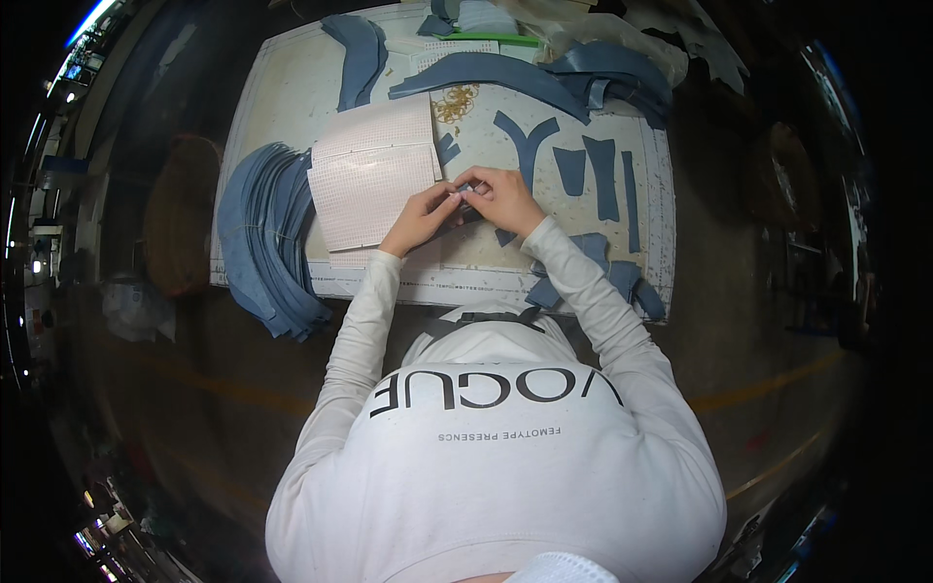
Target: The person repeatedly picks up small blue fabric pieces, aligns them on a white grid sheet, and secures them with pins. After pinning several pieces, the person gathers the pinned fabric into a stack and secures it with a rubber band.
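Observation:
Over the middle of the table, my left hand (422,218) and my right hand (502,198) meet with their fingertips pinched together. Between them is a small blue piece (466,188), mostly covered by the fingers, with a pale speck at the fingertips that is too small to name. Pinkish-white sheets of small printed labels (373,180) lie just left of my left hand. Short blue strips (447,148) rest beyond the fingers. A Y-shaped blue cut piece (526,138) lies beyond my right hand.
A thick tied stack of curved blue pieces (267,228) hangs over the table's left edge. Yellow rubber bands (455,103) lie beyond the sheets. More curved blue pieces (486,76) and a green strip (491,39) are at the back. Flat blue pieces (603,180) lie right.

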`<move>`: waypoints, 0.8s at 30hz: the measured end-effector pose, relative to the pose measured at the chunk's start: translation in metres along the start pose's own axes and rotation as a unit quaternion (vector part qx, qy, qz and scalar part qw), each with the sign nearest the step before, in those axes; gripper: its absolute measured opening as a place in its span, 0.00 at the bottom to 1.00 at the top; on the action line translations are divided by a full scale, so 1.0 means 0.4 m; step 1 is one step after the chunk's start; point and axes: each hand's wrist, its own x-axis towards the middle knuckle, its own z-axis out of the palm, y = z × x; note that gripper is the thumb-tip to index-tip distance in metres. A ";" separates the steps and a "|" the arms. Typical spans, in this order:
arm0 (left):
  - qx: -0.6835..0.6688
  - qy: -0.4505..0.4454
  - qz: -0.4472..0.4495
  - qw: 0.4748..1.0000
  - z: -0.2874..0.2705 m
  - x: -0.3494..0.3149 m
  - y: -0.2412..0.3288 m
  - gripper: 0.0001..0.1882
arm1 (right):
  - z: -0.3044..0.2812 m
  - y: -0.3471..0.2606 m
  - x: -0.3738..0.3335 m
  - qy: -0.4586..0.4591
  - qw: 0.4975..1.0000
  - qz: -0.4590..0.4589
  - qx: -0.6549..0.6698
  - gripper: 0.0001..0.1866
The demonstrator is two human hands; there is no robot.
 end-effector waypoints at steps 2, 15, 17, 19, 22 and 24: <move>-0.005 -0.005 -0.041 0.999 -0.021 -0.013 -0.001 0.12 | -0.035 0.011 0.032 -0.015 0.998 0.040 0.055 0.09; 0.085 0.214 -0.122 0.965 -0.102 -0.085 0.003 0.11 | -0.127 0.257 0.138 -0.060 0.951 0.262 0.150 0.12; 0.099 0.274 -0.105 0.951 -0.118 -0.122 0.008 0.11 | -0.123 0.264 0.136 -0.048 0.964 0.242 0.098 0.12; 0.060 0.331 -0.084 0.938 -0.141 -0.171 0.010 0.10 | -0.114 0.251 0.133 0.006 0.985 0.164 -0.051 0.12; 0.009 0.392 -0.109 0.913 -0.150 -0.248 -0.007 0.09 | -0.079 0.197 0.131 0.116 0.955 0.023 -0.273 0.13; 0.005 0.416 -0.122 0.901 -0.145 -0.280 -0.023 0.08 | -0.023 0.148 0.143 0.040 0.989 -0.001 -0.145 0.14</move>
